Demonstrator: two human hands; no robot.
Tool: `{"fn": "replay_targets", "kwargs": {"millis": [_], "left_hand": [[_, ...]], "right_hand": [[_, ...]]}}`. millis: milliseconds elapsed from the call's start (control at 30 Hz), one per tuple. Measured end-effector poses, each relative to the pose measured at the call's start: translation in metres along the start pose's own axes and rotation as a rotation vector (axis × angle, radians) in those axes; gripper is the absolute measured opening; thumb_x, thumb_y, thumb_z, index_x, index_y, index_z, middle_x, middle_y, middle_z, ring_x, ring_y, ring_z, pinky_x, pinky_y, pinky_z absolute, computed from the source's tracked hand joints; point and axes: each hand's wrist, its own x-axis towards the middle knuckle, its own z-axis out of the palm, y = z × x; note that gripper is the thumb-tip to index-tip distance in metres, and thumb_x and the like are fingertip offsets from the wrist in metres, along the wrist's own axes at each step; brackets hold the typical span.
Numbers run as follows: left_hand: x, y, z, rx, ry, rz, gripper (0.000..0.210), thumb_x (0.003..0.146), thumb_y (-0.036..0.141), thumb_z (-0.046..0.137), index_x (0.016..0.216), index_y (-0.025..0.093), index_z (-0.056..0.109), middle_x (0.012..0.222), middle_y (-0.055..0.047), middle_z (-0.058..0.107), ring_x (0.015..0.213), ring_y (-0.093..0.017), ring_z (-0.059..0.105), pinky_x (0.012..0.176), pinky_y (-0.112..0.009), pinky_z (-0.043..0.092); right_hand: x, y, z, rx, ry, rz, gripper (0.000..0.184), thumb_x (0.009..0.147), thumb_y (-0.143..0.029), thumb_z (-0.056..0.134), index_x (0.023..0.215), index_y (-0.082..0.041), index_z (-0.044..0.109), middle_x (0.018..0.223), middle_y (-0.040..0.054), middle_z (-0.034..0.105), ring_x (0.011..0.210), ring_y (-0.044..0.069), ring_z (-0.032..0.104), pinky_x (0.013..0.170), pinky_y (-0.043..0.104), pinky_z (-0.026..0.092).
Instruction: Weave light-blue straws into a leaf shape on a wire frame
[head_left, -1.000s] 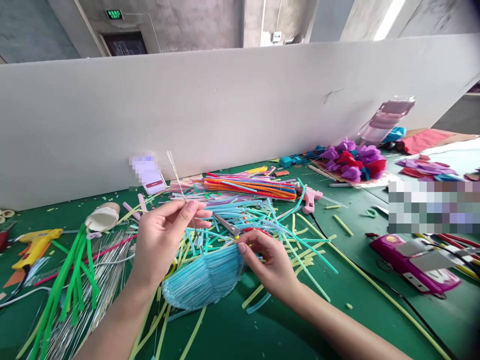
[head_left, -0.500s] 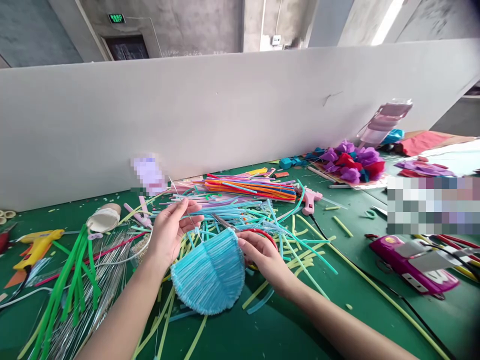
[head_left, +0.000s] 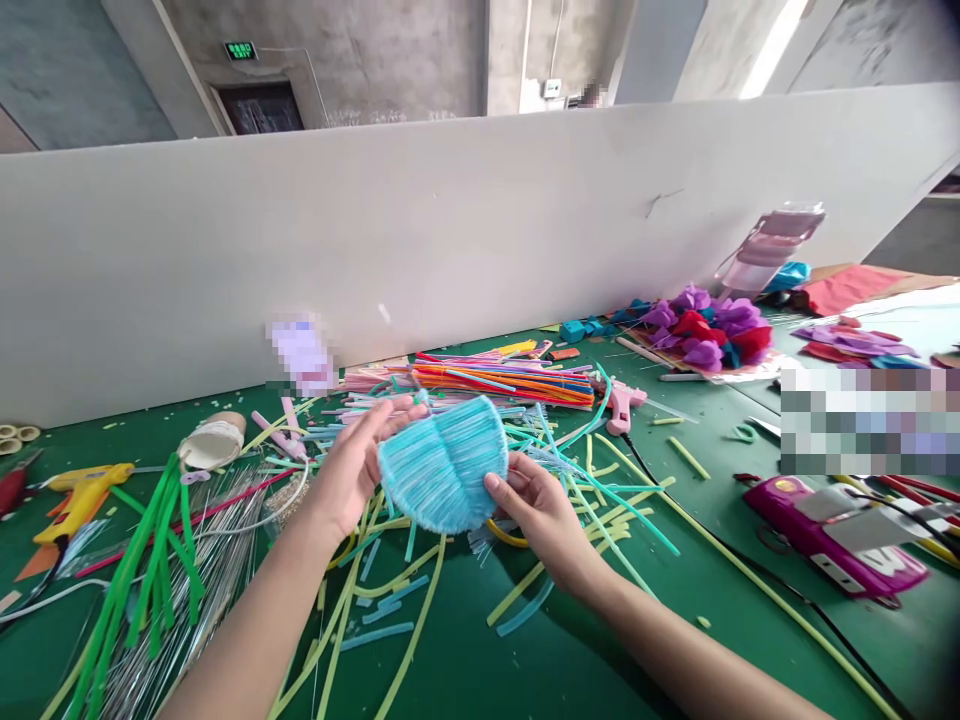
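A smooth white board (head_left: pixel 525 230) stands across the far side of a green table (head_left: pixel 480 680), whose top is strewn with cut scraps. Straight fuzzy sticks (head_left: pixel 517 385) lie bundled before the board, red, orange and purple, and limp green strands (head_left: pixel 161 540) spread at the left over thin shiny wires. Bright paper petals (head_left: pixel 705 325), purple and red, are heaped near a see-through pink bottle (head_left: pixel 772 245). A glossy magenta box (head_left: pixel 780 510) carries white marks too unclear to read. In the middle, held up above the table between both hands, is a blue leaf (head_left: pixel 442 465): broad and rounded, furry at the rim, its close ribs slanting off a central crease in streaks of pale and deeper blue. The right hand (head_left: pixel 544 510) grips its lower right edge, thumb on the front, fingers behind. The left hand (head_left: pixel 356 465) is at its left edge, fingers stretched out; whether they pinch it cannot be told. A yellow glue gun (head_left: pixel 86 495) lies far left. Smallest, a lit green sign (head_left: pixel 241 50) beyond the board reads EXIT.
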Motion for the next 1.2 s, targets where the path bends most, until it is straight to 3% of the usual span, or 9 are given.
{"fn": "replay_targets", "kwargs": {"millis": [100, 200, 333, 500, 667, 833, 1033, 1200], "left_hand": [[-0.008, -0.003, 0.008, 0.154, -0.099, -0.038, 0.045, 0.079, 0.037, 0.075, 0.12, 0.02, 0.066, 0.118, -0.01, 0.073, 0.102, -0.024, 0.07, 0.075, -0.029, 0.058], [-0.012, -0.009, 0.013, 0.223, -0.098, -0.035, 0.045, 0.075, 0.038, 0.079, 0.114, 0.018, 0.069, 0.112, -0.01, 0.075, 0.101, -0.027, 0.07, 0.083, -0.035, 0.056], [-0.014, -0.014, 0.018, 0.284, -0.126, -0.036, 0.038, 0.071, 0.039, 0.081, 0.1, 0.016, 0.073, 0.103, -0.009, 0.077, 0.098, -0.028, 0.07, 0.089, -0.04, 0.054], [-0.018, -0.021, 0.026, 0.344, -0.13, -0.069, 0.033, 0.067, 0.038, 0.083, 0.092, 0.017, 0.075, 0.09, -0.006, 0.078, 0.087, -0.025, 0.071, 0.08, -0.034, 0.055], [-0.02, -0.027, 0.029, 0.439, -0.062, -0.063, 0.032, 0.063, 0.042, 0.085, 0.084, 0.02, 0.076, 0.082, -0.001, 0.076, 0.076, -0.019, 0.068, 0.066, -0.024, 0.052], [-0.019, -0.022, 0.029, 0.434, -0.151, -0.124, 0.03, 0.064, 0.042, 0.085, 0.077, 0.017, 0.076, 0.072, -0.003, 0.074, 0.065, -0.018, 0.066, 0.062, -0.027, 0.052], [-0.018, -0.014, 0.025, 0.467, -0.158, -0.085, 0.031, 0.056, 0.038, 0.089, 0.071, 0.014, 0.075, 0.068, -0.003, 0.072, 0.063, -0.018, 0.065, 0.06, -0.026, 0.05], [-0.018, -0.013, 0.022, 0.467, -0.198, -0.09, 0.027, 0.059, 0.036, 0.088, 0.072, 0.015, 0.076, 0.067, -0.002, 0.072, 0.063, -0.018, 0.065, 0.059, -0.026, 0.05]], "right_hand": [[0.0, -0.005, -0.001, 0.019, 0.024, -0.023, 0.035, 0.08, -0.043, 0.074, 0.104, -0.022, 0.062, 0.099, 0.0038, 0.074, 0.083, 0.017, 0.069, 0.076, 0.031, 0.055], [-0.001, -0.006, -0.001, 0.006, -0.02, 0.035, 0.042, 0.076, -0.044, 0.077, 0.109, -0.02, 0.065, 0.103, 0.0063, 0.074, 0.088, 0.021, 0.07, 0.081, 0.036, 0.056], [-0.003, -0.005, -0.002, 0.032, 0.043, 0.114, 0.042, 0.077, -0.048, 0.075, 0.107, -0.019, 0.07, 0.106, 0.0081, 0.074, 0.089, 0.025, 0.07, 0.079, 0.037, 0.056], [-0.004, -0.004, -0.001, 0.132, 0.144, 0.125, 0.04, 0.072, -0.046, 0.08, 0.102, -0.019, 0.073, 0.099, 0.0066, 0.076, 0.089, 0.026, 0.071, 0.086, 0.041, 0.055], [-0.005, -0.005, 0.0, 0.144, 0.133, 0.135, 0.038, 0.07, -0.044, 0.083, 0.095, -0.017, 0.074, 0.091, 0.0068, 0.077, 0.082, 0.025, 0.072, 0.082, 0.041, 0.056], [-0.006, -0.006, 0.0, 0.149, 0.127, 0.125, 0.034, 0.072, -0.042, 0.082, 0.093, -0.017, 0.073, 0.089, 0.0067, 0.077, 0.079, 0.024, 0.072, 0.083, 0.041, 0.056], [-0.008, -0.006, 0.001, 0.153, 0.112, 0.102, 0.034, 0.072, -0.043, 0.081, 0.093, -0.018, 0.073, 0.09, 0.0065, 0.077, 0.08, 0.025, 0.072, 0.077, 0.039, 0.057], [-0.008, -0.007, 0.001, 0.143, 0.101, 0.111, 0.033, 0.072, -0.042, 0.081, 0.092, -0.017, 0.074, 0.087, 0.0059, 0.077, 0.08, 0.024, 0.071, 0.081, 0.04, 0.056]]}}
